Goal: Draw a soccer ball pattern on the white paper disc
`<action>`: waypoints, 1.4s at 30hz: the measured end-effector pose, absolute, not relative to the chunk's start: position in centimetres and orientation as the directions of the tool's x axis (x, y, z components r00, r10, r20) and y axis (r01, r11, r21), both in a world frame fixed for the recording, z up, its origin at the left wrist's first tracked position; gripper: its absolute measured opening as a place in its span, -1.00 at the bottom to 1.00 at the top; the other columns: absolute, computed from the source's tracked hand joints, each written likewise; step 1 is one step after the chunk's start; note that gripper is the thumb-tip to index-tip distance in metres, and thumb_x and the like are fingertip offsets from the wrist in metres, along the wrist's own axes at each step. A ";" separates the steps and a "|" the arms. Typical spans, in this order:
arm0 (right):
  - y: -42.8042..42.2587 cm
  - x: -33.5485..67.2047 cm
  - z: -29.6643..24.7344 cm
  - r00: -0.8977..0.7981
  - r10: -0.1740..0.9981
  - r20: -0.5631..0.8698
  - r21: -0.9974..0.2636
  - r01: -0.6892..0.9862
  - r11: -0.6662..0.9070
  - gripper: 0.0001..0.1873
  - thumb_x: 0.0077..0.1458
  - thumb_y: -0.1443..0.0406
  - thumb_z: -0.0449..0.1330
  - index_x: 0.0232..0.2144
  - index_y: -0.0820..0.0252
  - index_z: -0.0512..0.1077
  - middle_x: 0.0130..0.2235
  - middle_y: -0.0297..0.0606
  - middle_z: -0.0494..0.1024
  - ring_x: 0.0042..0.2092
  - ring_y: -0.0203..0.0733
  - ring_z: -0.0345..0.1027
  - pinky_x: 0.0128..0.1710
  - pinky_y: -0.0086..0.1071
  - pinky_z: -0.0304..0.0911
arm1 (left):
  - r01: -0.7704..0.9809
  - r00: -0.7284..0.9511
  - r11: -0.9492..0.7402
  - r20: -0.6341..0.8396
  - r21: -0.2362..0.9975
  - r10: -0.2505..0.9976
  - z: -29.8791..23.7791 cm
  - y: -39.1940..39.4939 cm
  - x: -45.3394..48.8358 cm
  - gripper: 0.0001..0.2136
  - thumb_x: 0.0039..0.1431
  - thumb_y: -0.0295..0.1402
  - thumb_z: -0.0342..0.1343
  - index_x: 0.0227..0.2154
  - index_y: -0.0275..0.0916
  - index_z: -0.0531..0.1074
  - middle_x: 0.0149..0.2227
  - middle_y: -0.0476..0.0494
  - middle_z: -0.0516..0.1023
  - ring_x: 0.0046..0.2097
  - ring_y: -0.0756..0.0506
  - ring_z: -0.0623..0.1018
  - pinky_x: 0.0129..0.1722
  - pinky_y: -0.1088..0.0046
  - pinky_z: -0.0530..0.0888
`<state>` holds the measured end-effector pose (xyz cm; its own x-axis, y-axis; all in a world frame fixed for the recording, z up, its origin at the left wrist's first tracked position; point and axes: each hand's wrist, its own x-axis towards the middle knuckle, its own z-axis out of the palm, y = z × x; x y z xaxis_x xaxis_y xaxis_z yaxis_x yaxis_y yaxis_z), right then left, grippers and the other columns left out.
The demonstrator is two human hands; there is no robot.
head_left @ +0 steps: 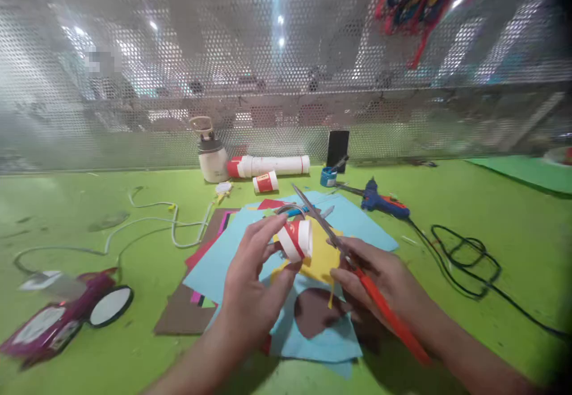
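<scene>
My left hand [254, 276] holds a small red-and-white paper cup [298, 240] on its side, pinched between thumb and fingers over a yellow paper piece [322, 259]. My right hand [379, 279] grips a pair of red-handled scissors [339, 243], the long blades pointing up and left past the cup. Both hands hover above a pile of coloured paper sheets [232, 252], mostly light blue, with a brown cut-out shape [315, 311] lying below the cup.
On the green table: a blue glue gun [382, 202] with black cord [473, 264], a white bottle [212, 156], a red-and-white tube [268, 165], a second small cup [266, 182], a white cable [156, 222], a pink packet [53, 320]. A perforated metal wall stands behind.
</scene>
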<state>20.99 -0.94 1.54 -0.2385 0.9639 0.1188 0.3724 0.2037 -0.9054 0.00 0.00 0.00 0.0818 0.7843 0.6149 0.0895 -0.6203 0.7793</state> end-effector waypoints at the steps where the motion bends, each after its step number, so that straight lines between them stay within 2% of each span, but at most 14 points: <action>1: -0.9 21.0 1.6 -0.238 0.961 0.141 -0.892 0.391 0.228 -0.56 0.16 0.05 0.22 -0.03 0.22 0.44 -0.39 -0.34 0.37 -0.45 -0.29 0.28 -0.49 -0.43 0.29 | 0.065 0.080 -0.607 0.602 0.792 0.795 0.0 0.0 0.1 -0.43 0.19 -0.55 0.17 0.19 0.14 0.32 0.18 -0.09 0.35 0.20 -0.16 0.43 0.14 0.28 0.51; 5: -0.8 21.0 2.0 -0.248 0.957 0.151 -0.888 0.391 0.241 -0.63 0.17 0.04 0.21 -0.17 0.22 0.44 -0.47 -0.40 0.28 -0.48 -0.31 0.22 -0.49 -0.42 0.30 | -0.074 0.074 -0.470 0.475 0.879 0.877 0.5 -0.4 0.6 -0.49 0.15 -0.52 0.20 0.15 0.01 0.37 0.18 -0.17 0.42 0.13 -0.20 0.52 0.04 0.26 0.58; 8: -1.0 20.8 2.5 -0.245 0.963 0.113 -0.924 0.331 0.193 -0.63 0.17 0.04 0.20 -0.16 0.21 0.44 -0.45 -0.40 0.28 -0.49 -0.34 0.17 -0.52 -0.44 0.31 | -0.205 0.106 -0.277 0.303 0.939 0.947 1.2 -0.8 0.8 -0.48 0.10 -0.47 0.27 0.13 -0.06 0.38 0.09 -0.19 0.53 0.03 -0.19 0.59 0.00 0.27 0.60; 11: -1.2 20.5 3.0 -0.230 0.965 0.127 -0.924 0.326 0.200 -0.65 0.16 0.08 0.23 -0.13 0.21 0.47 -0.42 -0.37 0.33 -0.47 -0.33 0.18 -0.51 -0.46 0.31 | -0.254 0.153 -0.125 0.168 0.959 0.974 1.7 -1.1 0.9 -0.49 0.10 -0.38 0.31 0.13 -0.09 0.38 0.04 -0.19 0.58 -0.05 -0.14 0.62 -0.04 0.35 0.60; 15: -1.3 20.4 3.2 -0.236 0.961 0.142 -0.909 0.353 0.221 -0.67 0.17 0.10 0.23 -0.13 0.20 0.48 -0.47 -0.42 0.32 -0.52 -0.36 0.18 -0.45 -0.41 0.32 | -0.251 0.087 -0.167 0.194 0.953 0.977 1.8 -0.9 1.1 -0.64 0.15 -0.31 0.28 0.01 -0.14 0.44 0.02 -0.19 0.57 0.00 -0.16 0.59 -0.06 0.38 0.58; 20: -1.3 20.5 3.0 -0.228 0.957 0.180 -0.877 0.403 0.261 -0.69 0.16 0.12 0.23 -0.15 0.22 0.49 -0.49 -0.43 0.32 -0.52 -0.35 0.19 -0.51 -0.44 0.27 | -0.290 -0.036 -0.201 0.199 0.936 0.979 1.6 -0.7 1.4 -0.38 -0.02 -0.42 0.39 0.13 -0.08 0.33 0.08 -0.16 0.50 0.08 -0.14 0.53 -0.03 0.43 0.56; 27: -1.2 20.4 3.2 -0.224 0.959 0.175 -0.874 0.414 0.256 -0.68 0.16 0.09 0.23 -0.17 0.20 0.49 -0.49 -0.43 0.32 -0.52 -0.32 0.21 -0.45 -0.40 0.31 | -0.186 0.064 -0.256 0.272 0.949 0.960 1.4 -0.5 0.8 -0.57 0.05 -0.43 0.34 0.00 -0.09 0.43 0.11 -0.14 0.49 0.12 -0.19 0.51 0.13 0.28 0.49; 30: -1.2 20.3 3.2 -0.230 0.959 0.167 -0.868 0.427 0.254 -0.69 0.16 0.10 0.23 -0.18 0.20 0.48 -0.49 -0.43 0.32 -0.52 -0.33 0.21 -0.44 -0.39 0.31 | -0.192 0.041 -0.287 0.299 0.939 0.953 1.5 -0.5 0.8 -0.59 0.04 -0.45 0.35 -0.03 -0.09 0.46 0.11 -0.13 0.49 0.14 -0.17 0.49 0.12 0.33 0.49; 32: -1.2 20.4 3.2 -0.231 0.959 0.162 -0.867 0.431 0.250 -0.71 0.16 0.10 0.23 -0.20 0.20 0.48 -0.49 -0.43 0.32 -0.52 -0.34 0.21 -0.46 -0.40 0.29 | -0.232 0.017 -0.250 0.261 0.940 0.965 1.6 -0.5 0.8 -0.59 0.00 -0.44 0.38 -0.05 -0.11 0.47 0.05 -0.11 0.53 0.05 -0.12 0.54 -0.01 0.45 0.54; 34: -1.2 20.4 3.0 -0.225 0.961 0.159 -0.869 0.431 0.245 -0.72 0.16 0.10 0.23 -0.23 0.20 0.47 -0.48 -0.43 0.31 -0.52 -0.34 0.20 -0.49 -0.42 0.26 | -0.328 0.031 -0.135 0.154 0.935 0.988 1.9 -0.4 0.7 -0.58 -0.01 -0.41 0.40 -0.06 -0.12 0.46 -0.01 -0.11 0.57 -0.07 -0.08 0.60 -0.12 0.51 0.56; 37: -1.2 20.5 2.8 -0.217 0.961 0.172 -0.864 0.435 0.253 -0.70 0.14 0.09 0.24 -0.23 0.20 0.47 -0.48 -0.42 0.31 -0.50 -0.34 0.17 -0.51 -0.45 0.21 | -0.495 0.101 0.036 0.016 0.868 0.995 2.3 -0.1 0.4 -0.63 0.06 -0.35 0.36 -0.06 -0.17 0.46 -0.06 -0.13 0.59 -0.08 -0.09 0.60 -0.07 0.42 0.57; 40: -1.1 20.5 2.6 -0.207 0.960 0.186 -0.858 0.442 0.261 -0.69 0.14 0.08 0.23 -0.22 0.19 0.46 -0.46 -0.41 0.32 -0.47 -0.32 0.17 -0.49 -0.44 0.21 | -0.599 0.075 0.072 -0.034 0.798 0.997 2.6 0.3 0.1 -0.73 0.12 -0.35 0.32 -0.12 -0.22 0.48 -0.13 -0.14 0.61 -0.09 -0.08 0.60 0.00 0.34 0.57; 42: -1.1 20.4 2.5 -0.196 0.962 0.189 -0.853 0.452 0.260 -0.69 0.15 0.07 0.22 -0.21 0.18 0.45 -0.44 -0.39 0.35 -0.44 -0.29 0.21 -0.45 -0.41 0.24 | -0.632 0.024 0.063 -0.062 0.773 0.998 2.8 0.4 0.0 -0.73 0.08 -0.41 0.35 -0.14 -0.24 0.51 -0.14 -0.13 0.62 -0.13 -0.06 0.61 0.00 0.38 0.57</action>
